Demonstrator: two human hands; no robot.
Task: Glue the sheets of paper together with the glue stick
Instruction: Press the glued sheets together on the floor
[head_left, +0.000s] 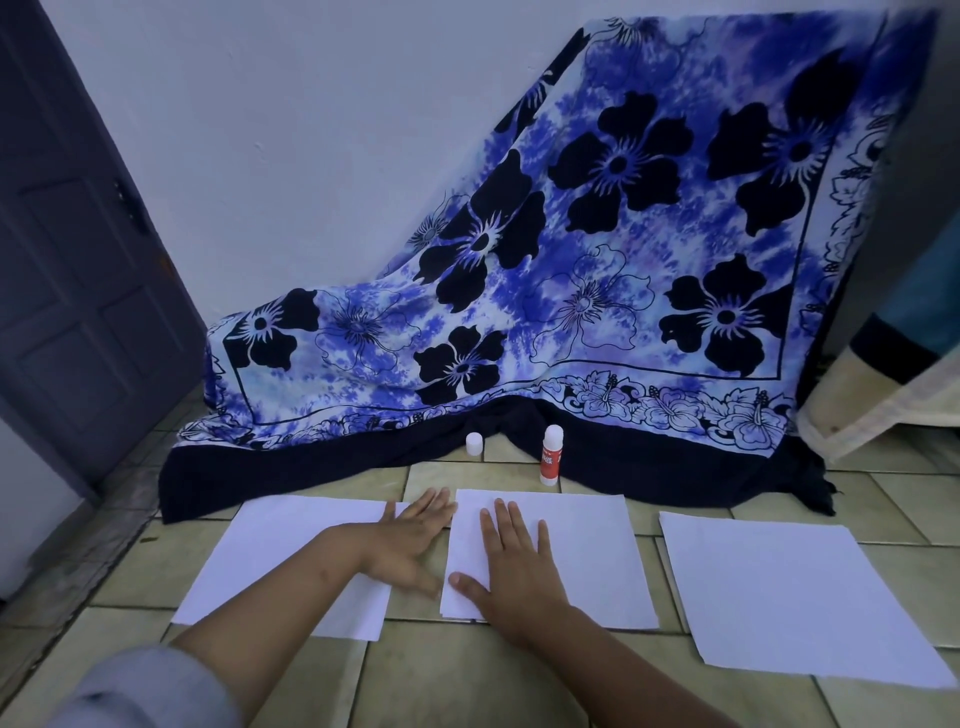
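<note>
Three white sheets lie on the tiled floor. The left sheet and the middle sheet sit side by side, their inner edges close together. My left hand lies flat, fingers spread, over the left sheet's right edge. My right hand presses flat on the middle sheet's left part. A third sheet lies apart at the right. The glue stick, red and white, stands upright beyond the middle sheet with its cap off. Its white cap stands to the left of it.
A blue flowered cloth hangs over something against the wall, its dark hem reaching the floor just behind the glue stick. A dark door stands at the left. A beige fabric edge shows at the right.
</note>
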